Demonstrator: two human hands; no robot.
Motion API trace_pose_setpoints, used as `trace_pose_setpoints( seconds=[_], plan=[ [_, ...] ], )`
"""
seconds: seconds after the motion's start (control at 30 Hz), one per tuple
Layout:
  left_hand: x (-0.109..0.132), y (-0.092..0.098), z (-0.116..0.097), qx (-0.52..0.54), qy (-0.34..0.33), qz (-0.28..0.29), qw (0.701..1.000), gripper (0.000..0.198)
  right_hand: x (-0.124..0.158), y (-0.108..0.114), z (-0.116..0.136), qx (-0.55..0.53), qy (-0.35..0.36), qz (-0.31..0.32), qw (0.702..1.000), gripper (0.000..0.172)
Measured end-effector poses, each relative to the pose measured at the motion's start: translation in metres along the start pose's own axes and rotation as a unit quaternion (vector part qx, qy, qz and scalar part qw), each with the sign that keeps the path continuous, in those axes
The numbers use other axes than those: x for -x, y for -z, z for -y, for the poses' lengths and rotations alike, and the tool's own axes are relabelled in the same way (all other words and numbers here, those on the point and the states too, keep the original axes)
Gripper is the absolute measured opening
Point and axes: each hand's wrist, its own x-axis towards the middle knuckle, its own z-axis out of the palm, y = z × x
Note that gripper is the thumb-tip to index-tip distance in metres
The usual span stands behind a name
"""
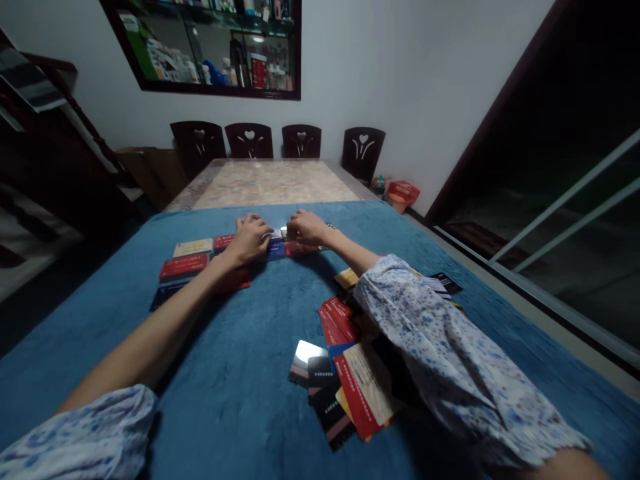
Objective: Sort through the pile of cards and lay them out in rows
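Both my arms reach forward over a blue cloth (260, 333) spread on the table. My left hand (249, 241) and my right hand (306, 227) meet at the far end of a row of cards (184, 265), fingers curled down on a silvery card (278, 233) between them. Red, blue and cream cards lie flat in that row, running left from my hands. A loose pile of cards (345, 380), red, black, silver and yellow, lies under my right forearm near me. Whether either hand grips the silvery card or only presses on it is not clear.
Beyond the cloth the bare marble tabletop (270, 183) runs to several dark chairs (249, 139) against the wall. A glass-fronted cabinet (215, 47) hangs above them. A red box (403, 193) sits on the floor at the right, beside a dark sliding door.
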Motion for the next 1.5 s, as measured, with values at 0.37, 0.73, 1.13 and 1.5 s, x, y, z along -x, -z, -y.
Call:
trace_pose_setpoints(
  seconds=[0.37,0.73,1.13,1.5],
  plan=[
    [-0.004,-0.014,-0.058,0.027,-0.097,-0.057,0.993,0.021,0.060,0.003,-0.024,0.014,-0.027,-0.039,0.999,0.029],
    [-0.009,-0.022,-0.115,0.051,-0.153,-0.061,0.985,0.026,0.137,0.000,-0.058,-0.009,-0.058,-0.092,0.994,0.025],
    [-0.021,-0.030,-0.169,0.074,-0.199,-0.029,0.977,0.022,0.221,-0.016,-0.077,-0.025,-0.129,-0.135,0.982,0.022],
    [-0.031,-0.034,-0.216,0.080,-0.248,0.085,0.962,0.027,0.271,-0.024,-0.099,-0.042,-0.197,-0.107,0.974,0.022]
  ],
)
